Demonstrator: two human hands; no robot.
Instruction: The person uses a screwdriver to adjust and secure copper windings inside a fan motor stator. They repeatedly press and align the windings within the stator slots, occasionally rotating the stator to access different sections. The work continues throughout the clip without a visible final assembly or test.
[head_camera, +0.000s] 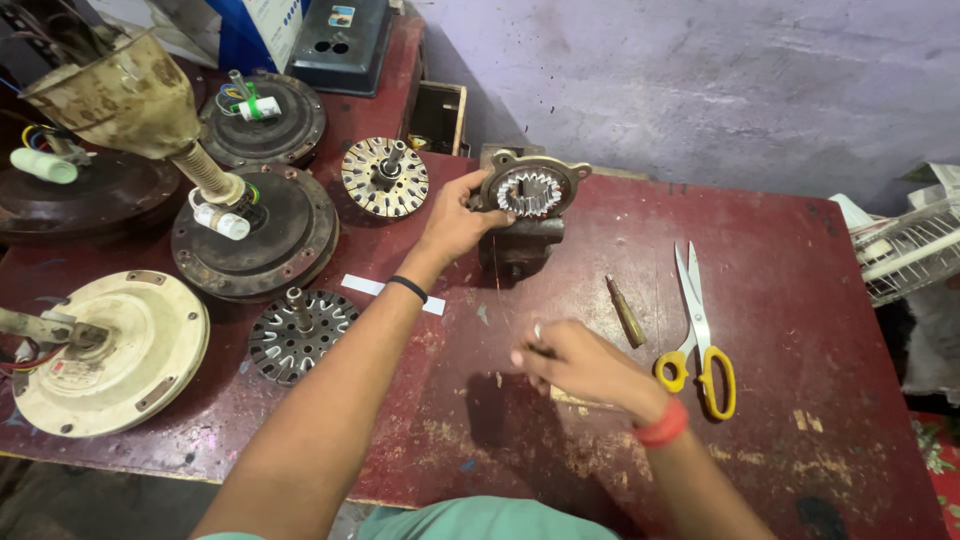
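Left hand (458, 222) grips the round stator housing (531, 190) on its stand at the worktop's (780, 300) far edge, while the nearer right hand (580, 362), well short of it, pinches something small and blurred, scissors (700, 335) lying beside it.

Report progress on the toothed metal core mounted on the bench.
Done: fan motors lie dismantled.
In hand: left hand steadies the round toothed metal core; right hand pinches something thin, apparently wire.
Left: slots look unwound; yellow-handled scissors lie unused.

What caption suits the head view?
Left hand steadies round toothed metal motor part; right hand pinches something small.
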